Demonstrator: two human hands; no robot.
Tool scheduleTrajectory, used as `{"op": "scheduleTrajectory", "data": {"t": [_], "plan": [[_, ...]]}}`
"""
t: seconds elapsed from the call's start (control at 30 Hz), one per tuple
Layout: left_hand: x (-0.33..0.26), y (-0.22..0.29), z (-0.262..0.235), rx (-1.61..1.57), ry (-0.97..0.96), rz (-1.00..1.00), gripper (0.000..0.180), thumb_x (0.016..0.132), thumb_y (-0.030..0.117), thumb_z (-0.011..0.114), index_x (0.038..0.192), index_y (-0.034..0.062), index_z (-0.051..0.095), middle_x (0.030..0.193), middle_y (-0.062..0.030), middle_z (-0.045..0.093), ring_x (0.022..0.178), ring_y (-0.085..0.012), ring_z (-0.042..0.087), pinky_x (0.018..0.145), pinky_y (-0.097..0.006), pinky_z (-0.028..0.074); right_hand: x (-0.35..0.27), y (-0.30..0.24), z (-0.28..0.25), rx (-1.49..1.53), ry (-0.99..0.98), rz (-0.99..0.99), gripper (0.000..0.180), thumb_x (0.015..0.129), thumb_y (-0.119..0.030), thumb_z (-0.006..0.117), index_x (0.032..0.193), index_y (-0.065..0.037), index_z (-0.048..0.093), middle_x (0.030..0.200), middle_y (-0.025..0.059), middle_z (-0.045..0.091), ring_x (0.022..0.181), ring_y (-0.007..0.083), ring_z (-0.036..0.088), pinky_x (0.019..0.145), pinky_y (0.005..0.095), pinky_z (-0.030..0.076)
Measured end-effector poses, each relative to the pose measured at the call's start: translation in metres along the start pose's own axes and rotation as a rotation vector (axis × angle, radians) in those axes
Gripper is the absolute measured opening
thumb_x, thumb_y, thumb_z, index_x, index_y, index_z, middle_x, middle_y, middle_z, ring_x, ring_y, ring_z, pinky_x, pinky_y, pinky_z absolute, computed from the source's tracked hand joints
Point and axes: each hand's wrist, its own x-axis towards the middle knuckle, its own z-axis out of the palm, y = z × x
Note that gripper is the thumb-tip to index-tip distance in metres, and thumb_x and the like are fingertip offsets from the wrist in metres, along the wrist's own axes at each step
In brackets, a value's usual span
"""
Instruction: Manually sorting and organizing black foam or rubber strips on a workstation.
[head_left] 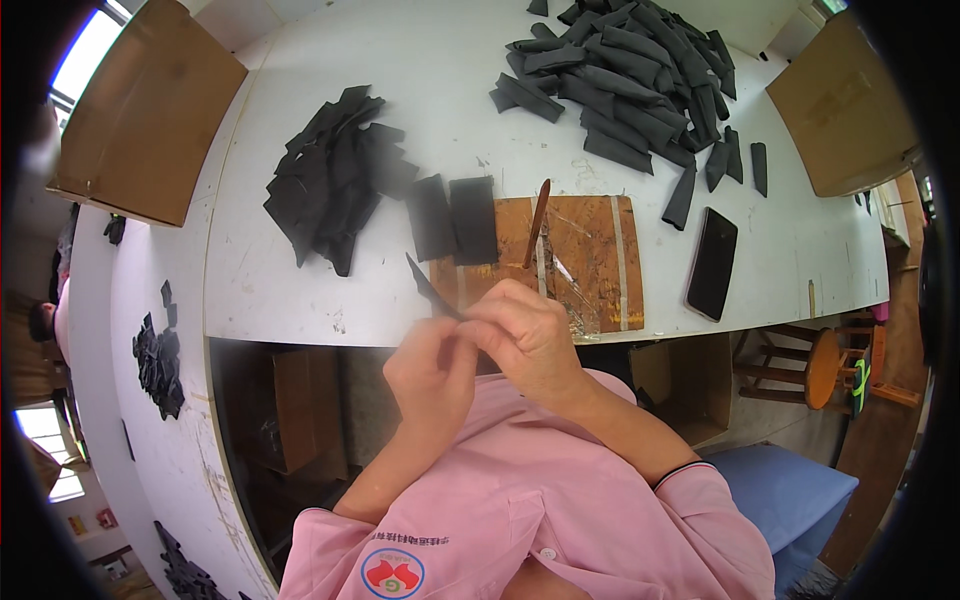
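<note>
Pinching the near end of a thin black piece [426, 285] with the left hand [432, 362] and the right hand [525, 335], bringing curled fingertips tightly together and hiding that end. Holding the piece at the near edge of a white table [440, 90], pointing its free end forward and left. Having a worn brown board [600, 265] just beyond, bearing a slim brown stick [538, 225], with two flat black rectangles [473, 222] over its far left corner. Having a dark phone [713, 265] to the right. Facing, farther out, a loose black pile [335, 190] leftward and rolled black pieces [640, 75] heaped rightward.
</note>
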Motion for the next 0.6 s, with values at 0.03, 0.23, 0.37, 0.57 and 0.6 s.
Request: {"op": "scheduleTrajectory", "data": {"t": [0.03, 0.23, 0.37, 0.57, 0.6], "plan": [[-0.001, 0.000, 0.002, 0.023, 0.033, 0.004, 0.008, 0.070, 0.000, 0.060, 0.077, 0.0009, 0.055, 0.065, -0.0103, 0.056, 0.055, -0.0186, 0.056, 0.052, -0.026, 0.043, 0.000, 0.000, 0.001, -0.107, 0.022, -0.073, 0.012, 0.073, -0.007, 0.062, 0.081, 0.002, 0.059, 0.070, 0.0082, 0.052, 0.058, 0.0199, 0.053, 0.051, 0.0284, 0.043], [-0.005, -0.013, 0.009, 0.073, 0.118, 0.046, 0.005, 0.077, -0.002, 0.058, 0.075, -0.0028, 0.054, 0.062, -0.0028, 0.056, 0.051, -0.0040, 0.049, 0.046, -0.017, 0.041, 0.003, 0.007, 0.006, -0.166, 0.022, -0.107, 0.008, 0.073, -0.004, 0.059, 0.080, 0.001, 0.059, 0.072, 0.0097, 0.054, 0.059, 0.0229, 0.055, 0.052, 0.0298, 0.044], [-0.004, -0.011, 0.010, -0.115, 0.116, -0.067, 0.005, 0.078, -0.001, 0.057, 0.075, -0.0032, 0.054, 0.061, -0.0046, 0.057, 0.047, -0.0052, 0.051, 0.040, -0.016, 0.040, 0.001, 0.012, 0.008, -0.122, 0.065, -0.118, 0.008, 0.073, -0.004, 0.060, 0.079, 0.001, 0.058, 0.071, 0.0095, 0.053, 0.059, 0.0230, 0.055, 0.052, 0.0301, 0.044], [0.013, -0.007, -0.008, -0.558, -0.028, -0.535, 0.003, 0.078, -0.002, 0.056, 0.076, -0.0025, 0.054, 0.060, -0.0035, 0.055, 0.042, -0.0051, 0.048, 0.035, -0.015, 0.034, 0.001, 0.016, 0.000, -0.146, 0.064, -0.080, 0.007, 0.073, -0.005, 0.061, 0.076, 0.000, 0.057, 0.070, 0.0087, 0.053, 0.058, 0.0237, 0.054, 0.050, 0.0308, 0.043], [0.013, -0.007, -0.008, -0.560, -0.030, -0.533, 0.003, 0.078, -0.002, 0.056, 0.076, -0.0025, 0.054, 0.060, -0.0035, 0.055, 0.042, -0.0051, 0.048, 0.035, -0.015, 0.034, 0.001, 0.016, 0.000, -0.148, 0.066, -0.081, 0.007, 0.073, -0.005, 0.061, 0.076, 0.000, 0.057, 0.070, 0.0087, 0.053, 0.058, 0.0237, 0.054, 0.050, 0.0308, 0.043]]}}
